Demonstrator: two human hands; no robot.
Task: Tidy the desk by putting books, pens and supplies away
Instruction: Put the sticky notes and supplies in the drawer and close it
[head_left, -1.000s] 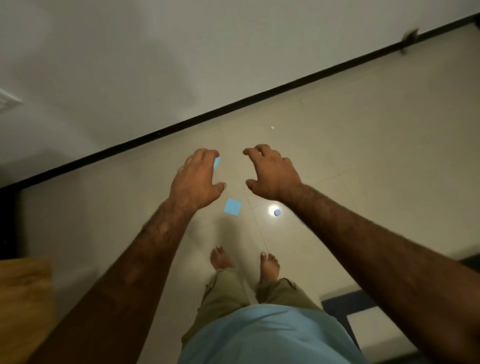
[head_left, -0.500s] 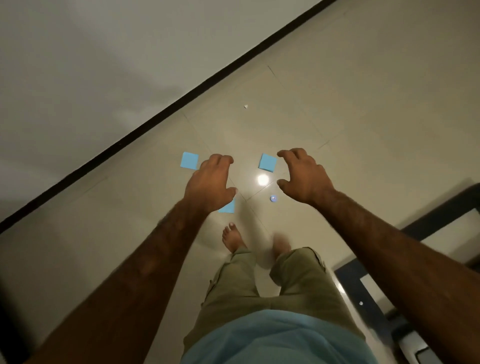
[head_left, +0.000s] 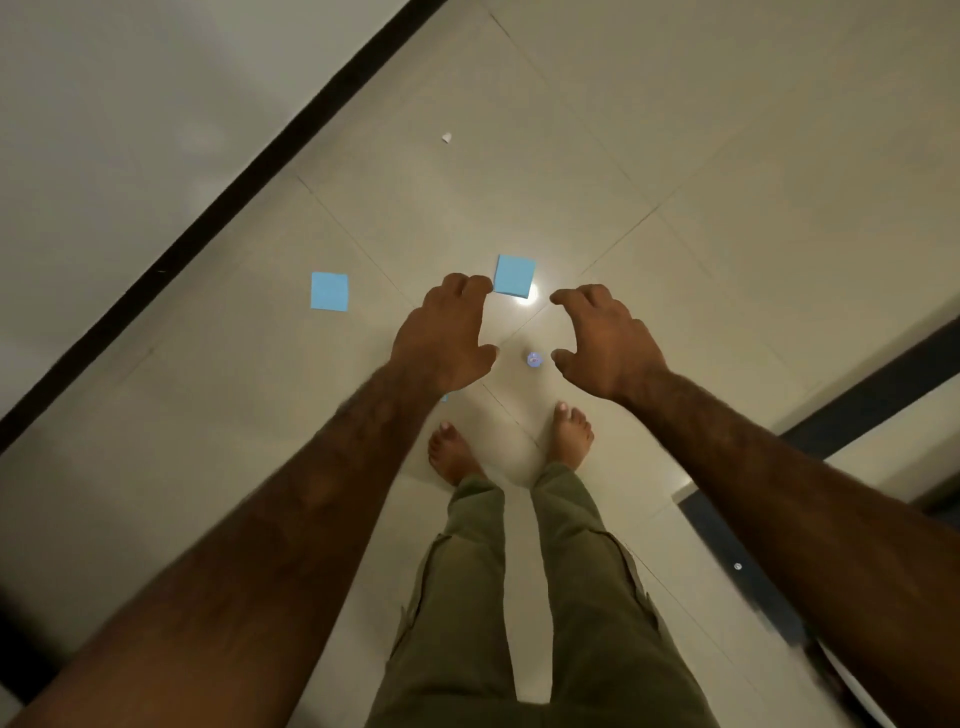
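Note:
Two blue sticky notes lie flat on the pale tiled floor: one (head_left: 329, 291) to the left, another (head_left: 514, 276) just beyond my left fingertips. A sliver of a third blue note (head_left: 444, 398) peeks out under my left wrist. A small round bluish object (head_left: 534, 359) rests on the floor between my hands. My left hand (head_left: 444, 338) and my right hand (head_left: 605, 340) hover above the floor, palms down, fingers curled and apart, holding nothing.
My bare feet (head_left: 571, 434) stand on the tiles just below the hands. A black skirting strip (head_left: 218, 208) runs diagonally along the wall at left. Dark-framed furniture (head_left: 737, 551) sits at the right edge. A tiny white scrap (head_left: 447, 137) lies farther off.
The view has swung so that the wall moved left and more floor shows. Two blue notes came into sight beyond my hands. Both hands stay empty, held out in front.

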